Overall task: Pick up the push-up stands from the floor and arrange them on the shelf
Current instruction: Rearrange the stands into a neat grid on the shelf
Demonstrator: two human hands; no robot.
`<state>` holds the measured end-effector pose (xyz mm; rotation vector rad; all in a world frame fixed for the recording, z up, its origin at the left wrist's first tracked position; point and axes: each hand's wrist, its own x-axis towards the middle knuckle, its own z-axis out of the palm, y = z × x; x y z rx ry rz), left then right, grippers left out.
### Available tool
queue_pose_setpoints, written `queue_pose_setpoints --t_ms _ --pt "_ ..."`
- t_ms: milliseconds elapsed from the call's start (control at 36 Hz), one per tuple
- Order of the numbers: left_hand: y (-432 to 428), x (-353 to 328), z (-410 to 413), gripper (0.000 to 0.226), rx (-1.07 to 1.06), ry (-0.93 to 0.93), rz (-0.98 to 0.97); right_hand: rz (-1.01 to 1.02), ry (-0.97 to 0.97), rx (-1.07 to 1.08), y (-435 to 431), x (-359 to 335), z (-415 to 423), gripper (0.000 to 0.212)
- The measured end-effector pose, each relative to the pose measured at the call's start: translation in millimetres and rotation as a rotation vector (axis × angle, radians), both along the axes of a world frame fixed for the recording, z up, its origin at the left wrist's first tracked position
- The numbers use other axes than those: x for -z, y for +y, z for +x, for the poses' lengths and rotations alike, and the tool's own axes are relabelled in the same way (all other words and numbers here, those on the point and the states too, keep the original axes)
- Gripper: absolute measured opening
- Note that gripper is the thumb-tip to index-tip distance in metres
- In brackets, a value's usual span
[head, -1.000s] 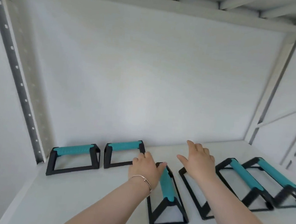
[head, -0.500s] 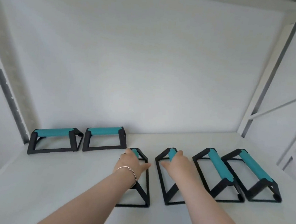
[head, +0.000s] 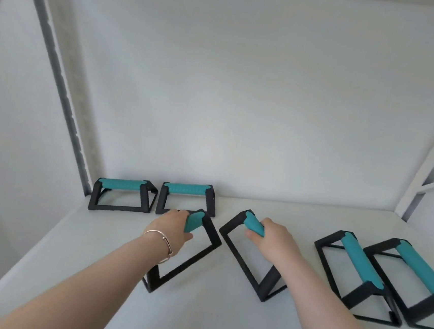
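Several black push-up stands with teal grips stand on the white shelf. My left hand is closed around the teal grip of one middle stand, which is turned at an angle. My right hand grips the handle of the neighbouring stand, also angled. Two stands sit side by side at the back left, the left one and the right one. Two more lie at the right, the nearer-centre one and the outer one.
The shelf's grey perforated upright rises at the back left and a white upright at the right. A plain white back wall closes the shelf behind the stands.
Both hands went from resting open above the two middle stands to closing on their grips. The two stands have turned to new angles and the view has tilted down.
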<state>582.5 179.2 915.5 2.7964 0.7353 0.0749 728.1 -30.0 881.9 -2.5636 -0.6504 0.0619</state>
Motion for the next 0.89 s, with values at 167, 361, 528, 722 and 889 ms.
queue_pose_setpoints --t_ms 167,361,528,722,889 --pt "79 -11 -48 0.039 0.068 0.016 0.003 -0.067 -0.091 -0.213 51 -17 -18 0.027" --pt "155 -9 -78 0.046 0.115 0.092 0.065 -0.178 -0.120 -0.402 120 -18 -39 0.034" --pt "198 4 -85 0.044 0.142 0.116 0.089 -0.263 -0.148 -0.449 160 -9 -50 0.038" --pt "219 29 -82 0.042 0.162 0.075 0.074 -0.318 -0.135 -0.419 179 3 -55 0.047" --pt "228 42 -78 0.038 0.165 0.002 0.048 -0.214 -0.096 -0.344 185 6 -51 0.042"
